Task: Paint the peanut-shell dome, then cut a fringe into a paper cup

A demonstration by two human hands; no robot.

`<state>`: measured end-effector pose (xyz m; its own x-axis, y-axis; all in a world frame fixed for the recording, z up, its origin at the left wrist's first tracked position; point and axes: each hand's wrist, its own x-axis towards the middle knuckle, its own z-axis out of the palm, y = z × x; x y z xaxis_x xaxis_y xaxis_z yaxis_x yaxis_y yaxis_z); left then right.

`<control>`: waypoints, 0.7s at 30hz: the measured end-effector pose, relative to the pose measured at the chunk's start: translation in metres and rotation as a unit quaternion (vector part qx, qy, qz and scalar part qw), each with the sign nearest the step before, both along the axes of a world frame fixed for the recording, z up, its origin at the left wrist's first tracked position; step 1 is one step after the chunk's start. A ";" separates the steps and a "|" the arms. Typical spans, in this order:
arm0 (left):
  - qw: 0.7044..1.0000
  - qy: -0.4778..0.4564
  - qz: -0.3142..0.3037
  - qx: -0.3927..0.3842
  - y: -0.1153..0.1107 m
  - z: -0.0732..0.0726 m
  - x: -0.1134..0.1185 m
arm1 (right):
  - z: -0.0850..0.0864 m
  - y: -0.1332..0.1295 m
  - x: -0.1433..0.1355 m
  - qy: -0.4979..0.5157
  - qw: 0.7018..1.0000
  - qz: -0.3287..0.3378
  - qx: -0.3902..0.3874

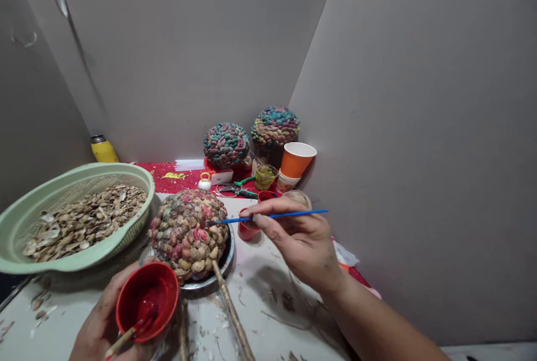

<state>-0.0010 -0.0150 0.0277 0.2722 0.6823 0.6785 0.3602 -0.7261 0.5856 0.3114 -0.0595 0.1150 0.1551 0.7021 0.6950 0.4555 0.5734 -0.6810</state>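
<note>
My right hand (308,243) pinches a thin blue paintbrush (300,214). The brush tip is at a dome covered in shell pieces (180,238), some of them dabbed red and pink; whether the bristles touch I cannot tell. My left hand (96,316) is closed around a small red cup (170,288) with red paint inside. A wooden-handled stick or brush (121,341) leans in that cup, its lower end in the paint. The dome rests on a round metal tray (229,260), and a thin brown stick (232,310) runs from it towards me.
A green colander (145,173) of empty shells stands left. Behind are two painted shell-covered balls (226,145), an orange paper cup (296,162), green-handled pliers (241,187) and a yellow bottle (104,150). Another red cup (247,230) sits beside the tray. Grey walls enclose the table.
</note>
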 end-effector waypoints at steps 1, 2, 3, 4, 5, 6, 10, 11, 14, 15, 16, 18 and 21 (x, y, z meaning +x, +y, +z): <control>1.000 -0.006 0.001 0.000 0.000 0.000 0.000 | -0.001 0.000 -0.002 -0.005 1.000 0.010 0.005; 1.000 -0.019 0.003 0.000 0.000 0.000 -0.001 | -0.002 0.001 -0.003 -0.010 1.000 0.019 0.007; 1.000 -0.030 0.005 0.000 0.000 -0.001 -0.002 | -0.002 0.001 -0.004 -0.016 1.000 0.021 0.007; 1.000 -0.031 0.004 -0.003 0.000 -0.003 -0.003 | -0.002 0.002 -0.004 -0.024 1.000 0.017 0.007; 1.000 -0.021 0.002 -0.007 0.001 -0.005 -0.004 | 0.000 0.002 -0.003 -0.035 0.999 0.005 0.009; 1.000 0.000 0.000 -0.012 0.002 -0.008 -0.007 | 0.001 0.002 -0.001 -0.047 0.999 -0.009 0.011; 0.998 0.066 -0.003 -0.022 0.004 -0.018 -0.017 | 0.009 -0.002 0.007 -0.073 0.996 -0.045 0.019; 0.997 0.066 -0.004 -0.024 0.004 -0.019 -0.019 | 0.011 -0.004 0.009 -0.069 0.996 -0.046 0.021; 0.998 0.062 -0.001 -0.032 0.003 -0.020 -0.021 | 0.013 -0.009 0.010 -0.065 0.996 -0.040 0.040; 0.998 0.061 -0.001 -0.033 0.003 -0.020 -0.021 | 0.013 -0.011 0.010 -0.074 0.995 -0.038 0.054; 0.997 0.063 0.000 -0.034 0.002 -0.020 -0.021 | 0.013 -0.013 0.010 -0.088 0.993 -0.035 0.071; 0.997 0.067 0.002 -0.033 0.002 -0.020 -0.020 | 0.013 -0.014 0.009 -0.129 0.986 -0.023 0.107; 0.997 0.072 0.003 -0.027 0.003 -0.020 -0.018 | 0.013 -0.014 0.007 -0.210 0.967 0.020 0.144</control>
<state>-0.0192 -0.0121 0.0078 0.3609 0.7184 0.5947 0.4473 -0.6929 0.5655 0.3181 -0.0736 0.1275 -0.2073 0.4692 0.8584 0.6304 0.7351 -0.2495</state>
